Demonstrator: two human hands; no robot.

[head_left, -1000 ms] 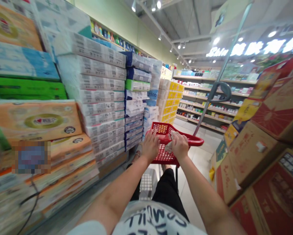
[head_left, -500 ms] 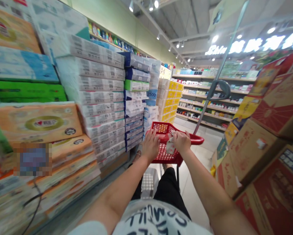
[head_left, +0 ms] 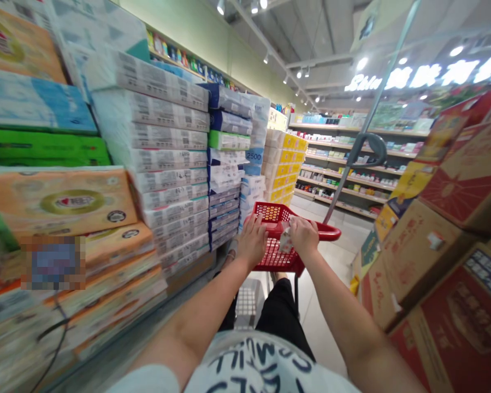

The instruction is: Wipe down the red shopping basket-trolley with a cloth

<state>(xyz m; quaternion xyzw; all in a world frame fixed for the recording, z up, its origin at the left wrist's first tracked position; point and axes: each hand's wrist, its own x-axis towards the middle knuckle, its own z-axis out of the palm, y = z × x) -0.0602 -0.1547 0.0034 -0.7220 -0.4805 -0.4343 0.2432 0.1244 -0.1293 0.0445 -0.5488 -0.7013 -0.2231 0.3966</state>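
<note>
Both my hands rest on the near rim of a red plastic shopping cart basket (head_left: 325, 235) ahead of me in a store aisle. My left hand (head_left: 251, 242) grips the rim with fingers curled over it. My right hand (head_left: 303, 237) is closed on the rim too and pinches a small crumpled white paper (head_left: 285, 239) against it. The basket's mesh wall (head_left: 272, 258) shows between my wrists. Below it are my black trousers and a printed white shirt.
Tall stacks of wrapped tissue packs (head_left: 167, 158) line the left side, close to my left arm. Red and brown cardboard cartons (head_left: 445, 245) are piled on the right. A grey pole with a curved handle (head_left: 368, 150) rises behind the basket. Shelves of goods (head_left: 343, 185) stand across the aisle's far end.
The view has shifted slightly forward along the aisle with the cart. My hands keep their hold on the rim; the paper sits a little higher in my right hand.
</note>
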